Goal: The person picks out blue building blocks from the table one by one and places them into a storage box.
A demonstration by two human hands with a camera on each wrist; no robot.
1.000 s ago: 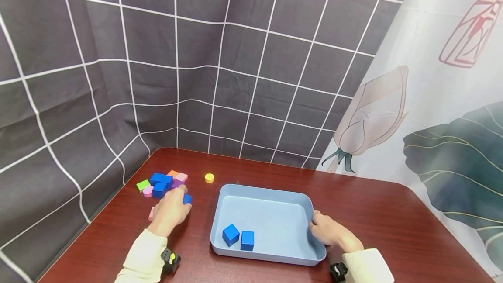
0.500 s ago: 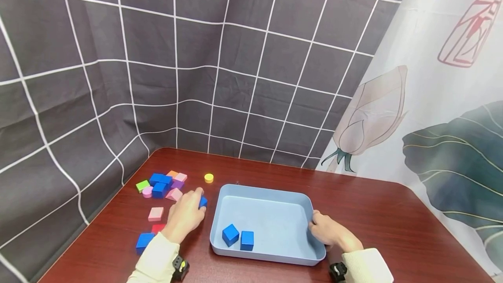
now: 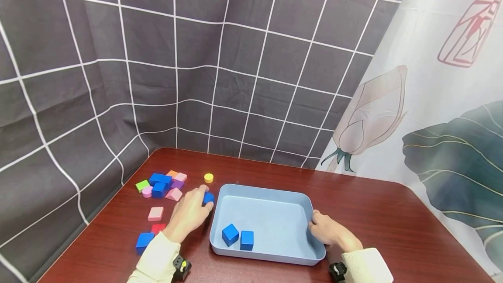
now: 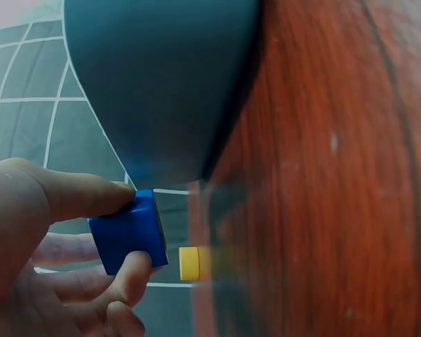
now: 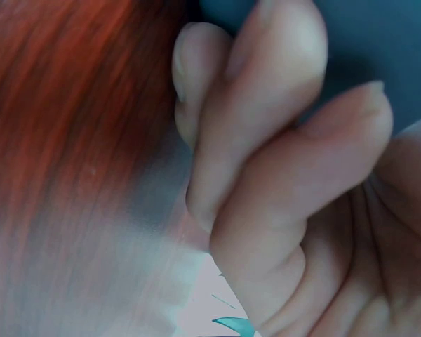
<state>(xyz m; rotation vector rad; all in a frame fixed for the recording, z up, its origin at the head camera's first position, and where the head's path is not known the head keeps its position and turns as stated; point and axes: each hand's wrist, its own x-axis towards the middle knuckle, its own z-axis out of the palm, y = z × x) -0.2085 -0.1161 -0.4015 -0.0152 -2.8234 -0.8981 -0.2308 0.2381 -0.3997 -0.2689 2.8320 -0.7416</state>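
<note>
Between the thumb and fingers of my left hand (image 3: pixel 190 213) is a blue cube (image 4: pixel 128 232), pinched above the table just left of the tray. The light blue tray (image 3: pixel 267 192) lies in the middle, with two blue cubes, one turned (image 3: pixel 230 235) and one square-on (image 3: pixel 246 240), near its front left corner. My right hand (image 3: pixel 330 231) grips the tray's right wall; in the right wrist view its fingers curl against the tray, and the thumb's hold inside is partly hidden.
Left of my left hand lie several blocks: a blue cluster (image 3: pixel 160 184), a green block (image 3: pixel 142 186), a pink triangular block (image 3: pixel 174 194), a pink square (image 3: pixel 155 214), a red piece (image 3: pixel 158 228) and a blue block (image 3: pixel 144 243). A yellow disc (image 3: pixel 208 178) sits behind the tray's left corner.
My left hand has carried the blue cube rightward, away from the block cluster and up to the tray's left side. My right hand and the tray have stayed in place.
</note>
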